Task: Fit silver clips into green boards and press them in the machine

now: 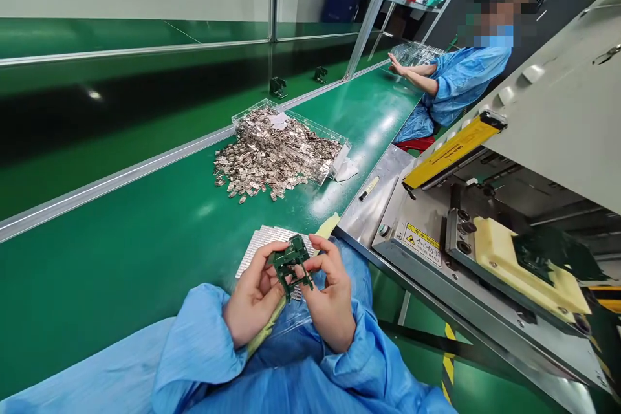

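Observation:
Between my two hands is a dark green plastic frame-like part (291,262), held up over my lap at the table edge. My left hand (257,288) grips its left side with thumb and fingers. At its right side, my right hand (332,288) has thumb and fingertips closed on the part. Behind it lies a sheet with rows of small silvery metal pieces (257,242), partly hidden by my hands. Farther back, a heap of loose metal pieces (266,162) spills out of a clear plastic tray (342,162) lying on the green tabletop (160,233).
To the right stands a press machine (422,239) with a yellow light bar (453,149) and a pale yellow fixture (528,265). A marker (369,189) lies on its metal edge. Two dark green parts (278,87) stand beyond the rail. A co-worker in blue (466,84) sits farther along.

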A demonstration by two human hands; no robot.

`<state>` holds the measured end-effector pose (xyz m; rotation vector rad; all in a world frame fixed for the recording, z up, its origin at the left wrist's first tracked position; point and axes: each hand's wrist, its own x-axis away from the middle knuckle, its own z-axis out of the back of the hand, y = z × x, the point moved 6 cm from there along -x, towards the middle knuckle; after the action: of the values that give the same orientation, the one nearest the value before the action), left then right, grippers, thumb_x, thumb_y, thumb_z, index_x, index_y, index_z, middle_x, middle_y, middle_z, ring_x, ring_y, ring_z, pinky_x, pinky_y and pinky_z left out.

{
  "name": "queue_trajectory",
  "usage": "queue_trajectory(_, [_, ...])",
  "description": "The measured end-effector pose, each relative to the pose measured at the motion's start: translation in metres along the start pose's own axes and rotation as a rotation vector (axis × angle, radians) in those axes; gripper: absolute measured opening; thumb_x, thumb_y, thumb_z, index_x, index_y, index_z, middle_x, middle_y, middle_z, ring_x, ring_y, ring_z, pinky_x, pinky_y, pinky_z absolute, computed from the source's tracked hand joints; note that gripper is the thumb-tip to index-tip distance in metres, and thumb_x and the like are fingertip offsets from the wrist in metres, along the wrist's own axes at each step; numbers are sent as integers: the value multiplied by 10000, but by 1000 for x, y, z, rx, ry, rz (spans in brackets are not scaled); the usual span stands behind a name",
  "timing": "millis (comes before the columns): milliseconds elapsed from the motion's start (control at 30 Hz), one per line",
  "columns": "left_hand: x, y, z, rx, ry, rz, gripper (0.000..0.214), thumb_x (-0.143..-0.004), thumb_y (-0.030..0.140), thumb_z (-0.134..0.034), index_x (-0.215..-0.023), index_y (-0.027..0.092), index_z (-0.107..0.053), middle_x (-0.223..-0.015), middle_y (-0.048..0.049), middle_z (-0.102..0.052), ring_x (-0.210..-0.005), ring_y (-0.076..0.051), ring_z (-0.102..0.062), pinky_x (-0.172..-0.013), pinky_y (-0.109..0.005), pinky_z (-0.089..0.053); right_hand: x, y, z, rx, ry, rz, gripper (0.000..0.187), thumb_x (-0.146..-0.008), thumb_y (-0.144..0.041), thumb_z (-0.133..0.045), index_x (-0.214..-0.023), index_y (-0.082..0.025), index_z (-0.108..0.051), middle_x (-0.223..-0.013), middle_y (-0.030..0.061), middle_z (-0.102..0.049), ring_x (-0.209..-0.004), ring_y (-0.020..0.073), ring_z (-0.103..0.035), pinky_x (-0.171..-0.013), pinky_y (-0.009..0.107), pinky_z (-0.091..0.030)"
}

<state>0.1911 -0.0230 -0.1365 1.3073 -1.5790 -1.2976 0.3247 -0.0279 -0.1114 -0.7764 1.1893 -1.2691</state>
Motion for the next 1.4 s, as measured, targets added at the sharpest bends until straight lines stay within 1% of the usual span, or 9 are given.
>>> queue_trajectory(233, [2, -2, -2, 18, -35, -4, 399, -861, 200, -577, -1214, 336, -449, -1108, -27, -640, -959, -157, -656, -819, -256, -546, 0, -3, 1, -26, 0, -4, 74, -793, -224, -661, -727, -224, -627, -1161, 92, -569, -1131, 252, -515, -946, 400, -406])
queue_trajectory(467, [1, -2, -1, 29, -1, -3, 397, -844, 198, -605, -1198, 275, -444, -1063, -39, -652, -932, -150, -662, -780, -216, -536, 5, -7, 3, 21, -16, 106, 70, -817, -167, -605, -767, -206, -634, -1243, 107, -536, -1190, 266, -483, -966, 416, -392])
queue_trajectory(667, [4, -3, -5, 45, -34, 15, 393, -865, 185, -576, -1217, 306, -451, -1123, -28, -639, -1027, -137, -633, -836, -188, -520, 3, 4, -1, -128, -73, -58, 82, -829, -212, -616, -750, -193, -625, -1259, 113, -530, -1165, 258, -514, -972, 413, -403])
queue_trajectory(800, [1, -3, -3, 62, 16, 9, 406, -839, 154, -611, -1196, 296, -480, -1155, -19, -618, -1027, -118, -626, -864, -173, -507, 3, 6, 0, -160, -81, -70, 59, -821, -207, -625, -765, -196, -635, -1237, 109, -544, -1173, 264, -509, -980, 429, -396])
queue_trajectory(1000, [-3, -4, 3, 138, 107, 31, 487, -781, 122, -681, -1190, 287, -475, -1184, -26, -595, -1049, -143, -628, -845, -191, -530, 9, 3, 12, -33, 0, 81, 48, -837, -175, -619, -809, -206, -643, -1223, 98, -542, -1164, 254, -502, -968, 425, -402])
queue_trajectory(1133, [-5, -2, 3, 227, 134, 60, 504, -785, 168, -690, -1200, 301, -435, -1166, -19, -595, -1019, -152, -647, -849, -238, -551, 12, -8, 18, 46, 56, 237, 89, -835, -119, -593, -847, -202, -624, -1179, 99, -542, -1016, 226, -559, -849, 398, -467])
queue_trajectory(1200, [-6, -2, 6, 261, 186, 89, 521, -770, 194, -710, -1194, 287, -422, -1180, -31, -582, -994, -169, -661, -848, -273, -563, 12, -17, 20, 121, 79, 344, 127, -825, -80, -582, -863, -198, -610, -1087, 92, -570, -948, 216, -563, -802, 391, -476])
queue_trajectory(1300, [-6, -3, 13, 273, 281, 125, 567, -732, 212, -747, -1182, 269, -407, -1185, -51, -579, -942, -182, -682, -799, -278, -581, 9, -30, 17, 274, 67, 477, 162, -811, -38, -582, -868, -189, -594, -917, 71, -600, -913, 220, -546, -795, 405, -472])
queue_trajectory(1400, [-7, -3, 16, 267, 319, 126, 602, -701, 203, -774, -1172, 267, -405, -1147, -49, -610, -871, -159, -694, -767, -253, -582, 5, -35, 10, 422, 16, 525, 135, -817, -42, -588, -856, -171, -593, -881, 78, -614, -925, 233, -532, -806, 421, -466])
